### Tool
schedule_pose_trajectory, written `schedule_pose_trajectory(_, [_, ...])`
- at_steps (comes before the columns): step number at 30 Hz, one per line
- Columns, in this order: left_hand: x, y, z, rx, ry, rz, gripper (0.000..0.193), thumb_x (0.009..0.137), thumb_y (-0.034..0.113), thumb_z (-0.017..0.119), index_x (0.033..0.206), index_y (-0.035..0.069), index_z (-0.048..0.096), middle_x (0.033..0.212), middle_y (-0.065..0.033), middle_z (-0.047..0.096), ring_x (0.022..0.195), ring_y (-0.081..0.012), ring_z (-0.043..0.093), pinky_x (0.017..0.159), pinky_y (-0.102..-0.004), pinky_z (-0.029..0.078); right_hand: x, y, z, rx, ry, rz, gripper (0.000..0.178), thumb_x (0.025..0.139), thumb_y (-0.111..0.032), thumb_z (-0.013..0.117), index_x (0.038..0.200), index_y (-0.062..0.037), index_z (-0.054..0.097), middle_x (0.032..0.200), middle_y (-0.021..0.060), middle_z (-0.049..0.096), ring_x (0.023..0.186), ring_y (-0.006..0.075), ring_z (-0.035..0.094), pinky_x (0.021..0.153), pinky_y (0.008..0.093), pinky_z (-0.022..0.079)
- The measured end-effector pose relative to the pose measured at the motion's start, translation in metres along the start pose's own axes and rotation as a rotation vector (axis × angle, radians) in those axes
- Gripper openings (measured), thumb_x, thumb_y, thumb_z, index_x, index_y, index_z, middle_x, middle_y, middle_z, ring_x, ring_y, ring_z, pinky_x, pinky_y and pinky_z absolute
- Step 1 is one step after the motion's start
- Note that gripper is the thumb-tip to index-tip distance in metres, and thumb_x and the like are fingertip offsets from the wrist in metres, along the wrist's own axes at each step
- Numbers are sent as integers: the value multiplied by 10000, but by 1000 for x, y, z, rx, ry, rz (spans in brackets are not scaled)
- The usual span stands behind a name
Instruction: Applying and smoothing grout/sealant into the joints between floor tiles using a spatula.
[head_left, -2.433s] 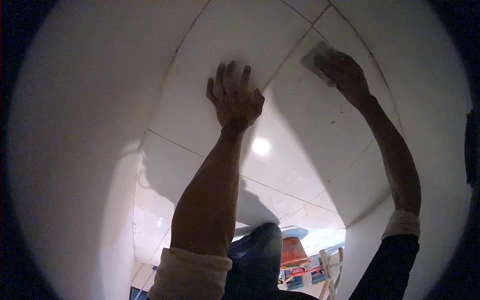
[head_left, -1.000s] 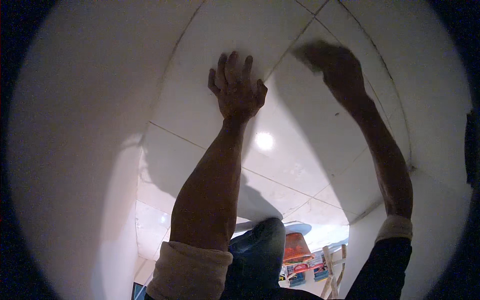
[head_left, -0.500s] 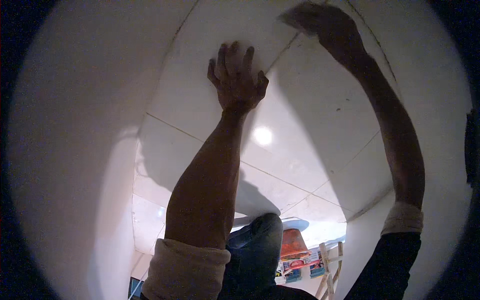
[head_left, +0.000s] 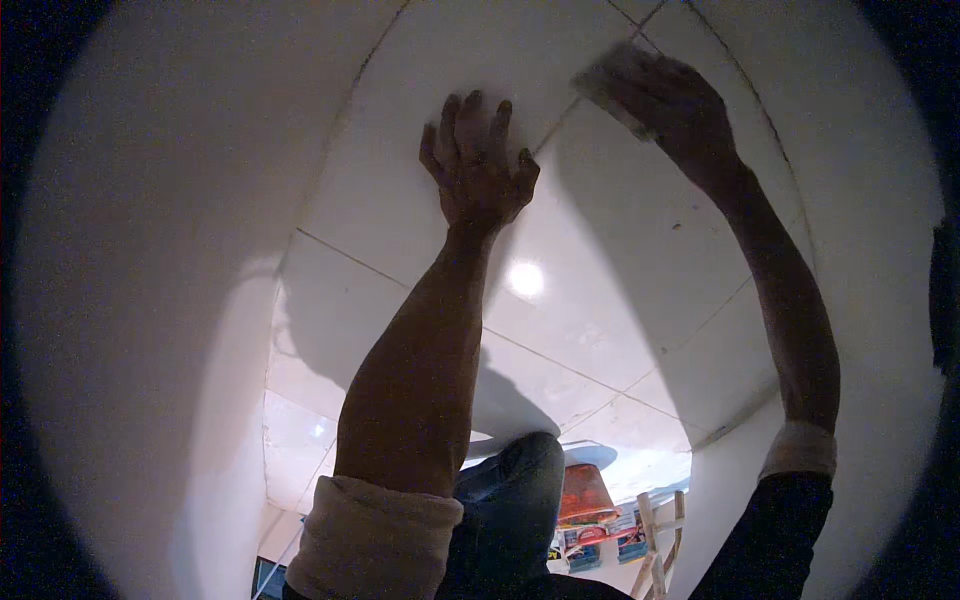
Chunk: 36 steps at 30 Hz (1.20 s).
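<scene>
**Under your hands: a white tiled surface, a pad working along a joint**

Beneath your left hand lies a large glossy white tile; the hand is flat on it, fingers spread and slightly curled, bracing your weight. It sits where it was a moment ago.

Up and to the right of it, your right hand is closed over a pale sponge-like pad, pinning it to the surface where the dark grout lines meet. Only the pad's left edge shows beyond your fingers. Over the last couple of seconds this hand has swept up and away from you along the joint, then drifted back toward the left hand, so the wiping looks to be running back and forth over that crossing of lines.

Between your forearms, a bright spot of reflected light shines on the tile. Nearer your body, below the left sleeve cuff, a denim-covered knee shows, with an orange bucket just beside it.
</scene>
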<state>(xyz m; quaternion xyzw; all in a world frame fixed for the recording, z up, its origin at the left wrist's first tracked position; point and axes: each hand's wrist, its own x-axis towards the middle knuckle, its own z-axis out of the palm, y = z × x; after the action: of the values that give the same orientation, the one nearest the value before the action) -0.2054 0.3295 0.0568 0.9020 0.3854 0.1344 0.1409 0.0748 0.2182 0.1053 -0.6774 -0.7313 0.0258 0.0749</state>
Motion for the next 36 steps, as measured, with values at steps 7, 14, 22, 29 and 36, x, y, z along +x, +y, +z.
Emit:
schedule_pose_trajectory(7, [0,-1,1,-11,42,6,656,798,338,641,1409,155,491,1495,-168,413,1426,-407,313,1111,-645,226,-20,-18,8,90,-464,184,405,1003,-238,513,1403,-294,531,1404,118,557,1251,353,555,1062,470,459])
schedule_pose_trajectory(14, [0,0,3,5,68,17,624,813,331,622,1400,153,507,1495,-167,419,1432,-400,312,1111,-638,230,34,2,5,-4,47,-72,350,973,-233,529,1313,-220,610,1286,111,636,1131,382,608,1011,476,483])
schedule_pose_trajectory(22, [3,1,-3,-18,36,7,627,817,344,621,1399,142,504,1502,-169,413,1425,-403,323,1110,-639,229,1,-7,-24,103,-287,-69,399,832,-58,576,1213,-134,669,1179,111,687,1045,335,651,927,464,518])
schedule_pose_trajectory(29, [-2,0,3,3,62,27,632,819,353,621,1401,135,504,1509,-178,402,1430,-405,314,1116,-638,223,43,2,-12,29,130,87,407,814,-38,553,1170,-168,701,1089,103,723,981,313,683,884,433,539])
schedule_pose_trajectory(36, [1,3,-1,-9,60,33,593,840,346,603,1384,126,513,1488,-174,429,1422,-405,327,1114,-630,229,3,-74,-11,113,-432,442,539,736,55,569,1185,-212,702,1152,49,716,999,258,688,902,415,535])
